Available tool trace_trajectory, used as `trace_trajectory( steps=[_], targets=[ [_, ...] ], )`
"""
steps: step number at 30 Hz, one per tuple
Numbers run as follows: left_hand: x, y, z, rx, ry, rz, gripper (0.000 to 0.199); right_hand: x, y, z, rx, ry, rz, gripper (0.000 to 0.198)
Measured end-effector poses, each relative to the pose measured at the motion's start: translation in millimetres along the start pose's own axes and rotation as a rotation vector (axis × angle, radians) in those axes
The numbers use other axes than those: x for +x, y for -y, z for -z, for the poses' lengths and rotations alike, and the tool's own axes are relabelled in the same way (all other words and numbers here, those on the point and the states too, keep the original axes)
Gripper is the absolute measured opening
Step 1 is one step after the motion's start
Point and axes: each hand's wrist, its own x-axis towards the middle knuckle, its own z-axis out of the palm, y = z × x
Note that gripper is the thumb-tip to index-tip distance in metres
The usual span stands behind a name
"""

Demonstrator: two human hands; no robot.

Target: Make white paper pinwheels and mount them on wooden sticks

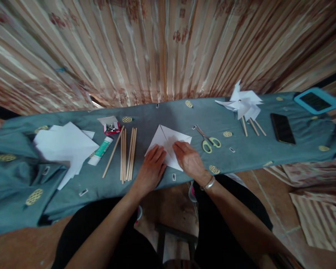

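Observation:
A square sheet of white paper (173, 136) lies before me on the cloth, turned cornerwise. A dark line, a cut or a crease, runs from its far corner toward the middle. My left hand (152, 166) rests flat on its near left edge, fingers stretched out. Near the middle of the sheet, my right hand (188, 158) has its fingers bent and pressed together on the paper; its fingertips are partly hidden. To the right of the sheet lie scissors (207, 141) with light green handles, their blades slightly apart.
Left of the sheet are several wooden sticks (123, 157), a glue stick (100, 151), a red box of small metal pins (111, 127) and a paper stack (64, 144). On the right lie paper pinwheels (242, 102), a phone (282, 128) and a blue-framed tablet (316, 101). A curtain (156, 56) hangs behind.

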Motion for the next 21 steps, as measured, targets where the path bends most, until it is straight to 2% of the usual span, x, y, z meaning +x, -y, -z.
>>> trace_trajectory(
  steps=[6, 13, 21],
  targets=[
    [0.5, -2.0, 2.9, 0.041, 0.008, -0.012, 0.042, -0.5, -21.3, 0.9, -0.14, -0.056, -0.151, 0.033],
    [-10.3, -5.5, 6.8, 0.128, 0.016, 0.004, 0.045, 0.2, -22.0, 2.3, -0.131, -0.035, -0.16, 0.033],
    [-33.5, 5.6, 19.2, 0.185, 0.021, 0.022, 0.051, 1.4, -20.6, 4.0, -0.16, -0.042, -0.159, 0.035]
  ],
)
